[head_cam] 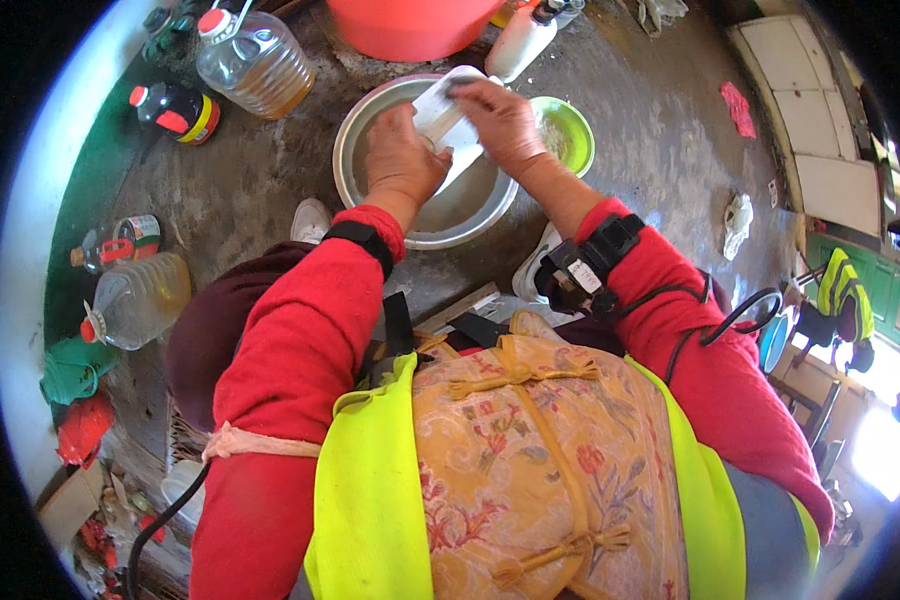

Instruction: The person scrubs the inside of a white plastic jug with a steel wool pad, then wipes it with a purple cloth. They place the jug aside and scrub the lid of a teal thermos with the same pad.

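Observation:
Across a round metal basin (349,189) on the floor lies a white flat board (454,161), tilted diagonally. My left hand (406,161) grips the board's left side, its thumb over the surface. Over the board's upper right is my right hand (499,124), fingers bent and blurred, with a dark patch under the fingertips; what it holds is unclear. Between the hands runs a narrow pale strip (442,124). Greyish liquid seems to stand in the basin. Just right of it sits a green bowl (589,142) with pale contents, partly behind my right wrist.
Beyond the basin stand a red plastic tub (420,30) and a white bottle (521,49). To the left are a large oil jug (259,64), a dark sauce bottle (174,112) and a second jug (139,300). Cabinets (829,124) line the right side. A black cable (709,322) loops by my right arm.

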Motion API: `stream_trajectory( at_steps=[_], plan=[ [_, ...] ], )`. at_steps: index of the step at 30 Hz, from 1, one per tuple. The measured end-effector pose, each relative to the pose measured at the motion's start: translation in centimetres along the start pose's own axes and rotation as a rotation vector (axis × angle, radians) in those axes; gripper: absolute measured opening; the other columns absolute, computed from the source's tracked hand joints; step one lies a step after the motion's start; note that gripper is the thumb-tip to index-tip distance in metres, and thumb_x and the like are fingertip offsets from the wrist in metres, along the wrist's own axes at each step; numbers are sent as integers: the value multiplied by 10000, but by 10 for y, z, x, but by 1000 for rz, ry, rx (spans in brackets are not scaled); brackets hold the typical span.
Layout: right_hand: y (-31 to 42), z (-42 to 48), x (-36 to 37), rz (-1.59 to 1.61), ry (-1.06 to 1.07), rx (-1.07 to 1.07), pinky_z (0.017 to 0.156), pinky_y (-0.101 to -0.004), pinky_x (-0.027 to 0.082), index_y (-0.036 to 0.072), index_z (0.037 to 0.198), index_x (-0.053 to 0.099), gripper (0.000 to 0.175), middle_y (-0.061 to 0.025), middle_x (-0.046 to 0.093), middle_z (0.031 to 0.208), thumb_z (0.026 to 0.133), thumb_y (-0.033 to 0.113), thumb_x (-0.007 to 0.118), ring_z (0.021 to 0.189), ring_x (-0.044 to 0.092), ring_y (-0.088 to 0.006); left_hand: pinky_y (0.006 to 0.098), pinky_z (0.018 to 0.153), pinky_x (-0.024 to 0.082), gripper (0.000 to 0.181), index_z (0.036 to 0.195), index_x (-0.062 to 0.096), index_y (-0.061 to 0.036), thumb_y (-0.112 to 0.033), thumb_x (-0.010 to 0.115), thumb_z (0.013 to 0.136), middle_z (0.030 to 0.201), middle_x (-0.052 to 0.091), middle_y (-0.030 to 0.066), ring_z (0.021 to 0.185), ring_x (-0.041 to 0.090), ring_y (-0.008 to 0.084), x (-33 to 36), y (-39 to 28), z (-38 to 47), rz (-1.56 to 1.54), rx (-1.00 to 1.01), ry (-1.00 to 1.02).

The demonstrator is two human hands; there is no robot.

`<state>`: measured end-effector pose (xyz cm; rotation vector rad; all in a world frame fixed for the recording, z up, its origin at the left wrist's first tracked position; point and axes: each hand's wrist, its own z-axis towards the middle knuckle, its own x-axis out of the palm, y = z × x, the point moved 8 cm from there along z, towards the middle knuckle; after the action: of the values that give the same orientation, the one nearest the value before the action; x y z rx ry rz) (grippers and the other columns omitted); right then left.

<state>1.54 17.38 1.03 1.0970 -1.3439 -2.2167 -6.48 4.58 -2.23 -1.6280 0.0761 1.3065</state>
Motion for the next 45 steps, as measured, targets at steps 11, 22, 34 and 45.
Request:
stream_trajectory(
  at_steps=[11, 22, 34, 45],
  plan=[
    [4, -87, 11, -499, -151, -17, 781, -393, 506, 149, 978, 733, 200, -120, 582, 979, 783, 149, 685, 918, 586, -316, 414, 966, 434, 699, 1175, 478, -21, -203, 821, 593, 1145, 552, 214, 1096, 535, 358, 1, -2, 10, -2, 134, 164],
    [-10, -80, 0, -237, -232, 24, 720, -391, 540, 203, 983, 712, 184, -95, 615, 908, 817, 180, 638, 838, 626, -295, 400, 966, 437, 662, 1168, 501, -21, -204, 822, 618, 1157, 539, 201, 1108, 535, 343, 5, 2, 12, -27, 122, 164],
    [-25, -56, -15, -380, -303, 157, 748, -398, 532, 229, 904, 733, 144, -82, 611, 910, 801, 220, 633, 871, 629, -286, 400, 959, 438, 644, 1149, 519, -15, -227, 831, 628, 1155, 541, 190, 1092, 538, 330, 6, 2, 13, -6, 144, 186],
    [-57, -40, -35, -255, -468, 463, 810, -400, 508, 145, 868, 716, 125, -98, 608, 943, 792, 227, 660, 934, 598, -317, 410, 962, 421, 603, 1106, 504, -24, -183, 809, 611, 1122, 530, 182, 1101, 511, 345, 2, -5, 11, -20, 126, 195]
  ],
)
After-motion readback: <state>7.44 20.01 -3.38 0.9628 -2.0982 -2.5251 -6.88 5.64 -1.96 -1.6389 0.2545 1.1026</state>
